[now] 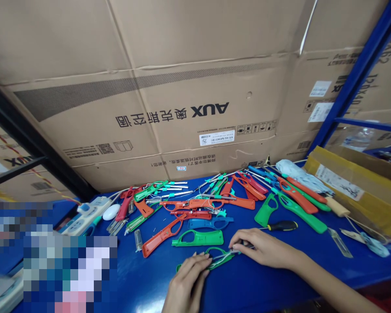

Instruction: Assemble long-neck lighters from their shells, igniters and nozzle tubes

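Observation:
My left hand [189, 278] presses down on a green lighter casing [224, 261] with white wires in it, its fingers bent over one end. At the other end, my right hand [263, 247] pinches a small dark part with thumb and fingers; its kind is mostly hidden. Just behind the casing lies an empty green half-shell [208, 238]. Beyond that is a blue half-shell [204, 223], with an orange half-shell [153, 243] to the left. A screwdriver [283, 225] with a black and yellow handle lies behind my right hand.
Several lighters and shells, including a red one [247, 203], heap along the cardboard backing [169, 100]. A power strip [87, 215] lies left; a yellow-taped carton [339, 178] stands right. Clear plastic tanks lie about the blue table [247, 287]. The lower left is blurred out.

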The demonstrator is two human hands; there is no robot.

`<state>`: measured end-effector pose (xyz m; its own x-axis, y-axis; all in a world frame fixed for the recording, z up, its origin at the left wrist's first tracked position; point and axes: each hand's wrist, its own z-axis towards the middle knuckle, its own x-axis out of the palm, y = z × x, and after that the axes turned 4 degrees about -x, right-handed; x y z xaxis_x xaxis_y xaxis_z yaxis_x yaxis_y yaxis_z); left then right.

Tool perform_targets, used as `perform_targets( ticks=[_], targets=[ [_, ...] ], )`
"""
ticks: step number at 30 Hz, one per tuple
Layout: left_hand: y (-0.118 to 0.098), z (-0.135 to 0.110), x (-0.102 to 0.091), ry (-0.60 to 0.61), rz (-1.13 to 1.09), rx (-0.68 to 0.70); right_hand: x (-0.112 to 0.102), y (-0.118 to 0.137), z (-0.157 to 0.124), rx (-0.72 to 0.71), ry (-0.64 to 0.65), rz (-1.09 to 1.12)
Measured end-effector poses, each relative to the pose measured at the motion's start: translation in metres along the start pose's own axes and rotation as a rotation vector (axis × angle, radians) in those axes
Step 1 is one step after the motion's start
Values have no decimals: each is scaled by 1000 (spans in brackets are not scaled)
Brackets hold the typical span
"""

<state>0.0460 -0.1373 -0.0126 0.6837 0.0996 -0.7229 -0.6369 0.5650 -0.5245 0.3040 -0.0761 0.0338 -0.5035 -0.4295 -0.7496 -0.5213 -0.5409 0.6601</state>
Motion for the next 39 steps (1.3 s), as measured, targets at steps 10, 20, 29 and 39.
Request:
perform_targets(
  ticks=[10, 20, 29, 39],
  targets=[
    [-1, 2, -1, -8, -5, 6, -5, 8, 1, -2, 25, 47],
    [-5, 4, -3, 10, 23, 20, 4, 0, 3, -54, -13, 9],
    [-2, 1, -1, 10, -4, 8, 2, 4, -2, -79, -24, -122],
    [-4, 2, 0, -14, -2, 7, 4, 5, 0, -113, -42, -150]
  ],
)
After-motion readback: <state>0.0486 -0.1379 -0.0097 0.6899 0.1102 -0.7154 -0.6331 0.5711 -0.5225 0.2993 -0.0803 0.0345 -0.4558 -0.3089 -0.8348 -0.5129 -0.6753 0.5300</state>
